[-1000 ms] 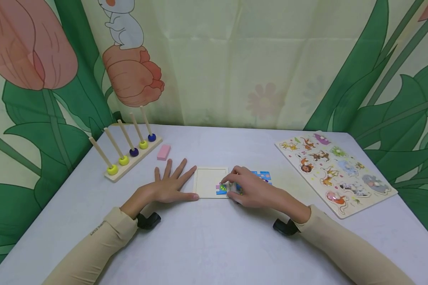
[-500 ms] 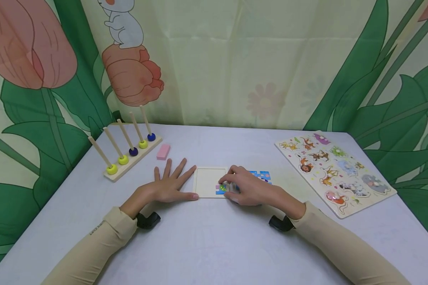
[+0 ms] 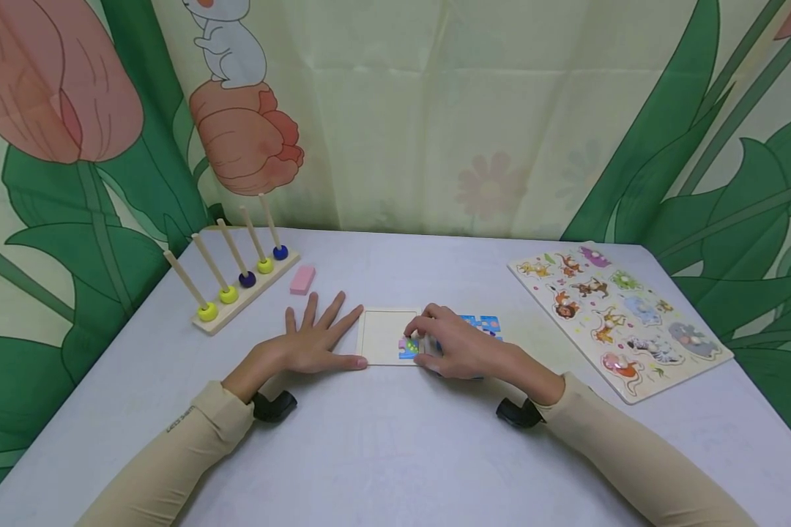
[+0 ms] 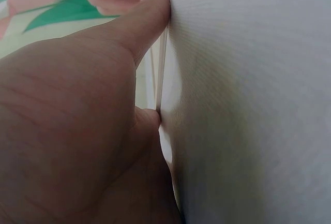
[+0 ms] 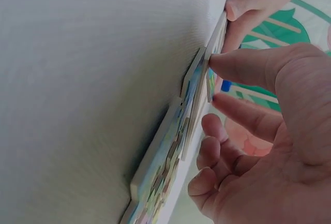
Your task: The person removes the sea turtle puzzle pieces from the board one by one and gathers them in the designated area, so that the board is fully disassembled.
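Observation:
My left hand lies with fingers spread on the table, its thumb and index fingertips at the left edge of a square wooden puzzle tray. At the tray's lower right corner, my right hand pinches a small jigsaw piece with blue, green and pink print. In the right wrist view, thumb and index finger hold opposite edges of the piece, while the other fingers curl free. More blue jigsaw pieces lie right of the tray, partly hidden under the right hand.
At the back left stands a wooden peg rack with yellow and dark blue beads. A pink block lies beside it. An animal puzzle board rests on the right side of the white-covered table.
The right hand has shifted slightly left over the tray's lower right corner, with fingertips still at the piece. The left hand has stayed in place.

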### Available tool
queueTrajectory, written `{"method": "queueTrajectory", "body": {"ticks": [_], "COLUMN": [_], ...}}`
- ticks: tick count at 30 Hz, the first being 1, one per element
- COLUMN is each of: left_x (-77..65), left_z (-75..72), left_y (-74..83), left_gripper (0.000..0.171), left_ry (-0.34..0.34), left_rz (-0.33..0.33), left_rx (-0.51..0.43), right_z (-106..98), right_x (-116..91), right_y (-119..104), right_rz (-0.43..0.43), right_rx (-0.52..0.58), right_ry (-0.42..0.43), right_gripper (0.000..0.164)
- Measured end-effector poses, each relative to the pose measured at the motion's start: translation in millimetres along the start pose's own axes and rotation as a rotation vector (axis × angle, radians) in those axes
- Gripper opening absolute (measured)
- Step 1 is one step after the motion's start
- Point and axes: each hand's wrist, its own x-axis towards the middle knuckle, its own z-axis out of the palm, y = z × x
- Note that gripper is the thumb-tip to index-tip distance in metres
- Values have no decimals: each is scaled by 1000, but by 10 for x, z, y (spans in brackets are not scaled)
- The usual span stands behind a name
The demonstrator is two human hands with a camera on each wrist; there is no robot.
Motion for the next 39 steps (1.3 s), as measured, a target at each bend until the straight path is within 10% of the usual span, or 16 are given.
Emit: {"method": "queueTrajectory", "body": {"ticks": [39], "left_x": [-16], "left_z": [-1], "left_y": [0], "left_gripper": [107], "left_ry": [2], "left_rz": [8], "left_rx": [-1], "right_z": [-37], "right_x": [-87], "right_y": [40], "right_rz": [1], "right_rx": [38], "right_ry": [61], "right_gripper": [30]}}
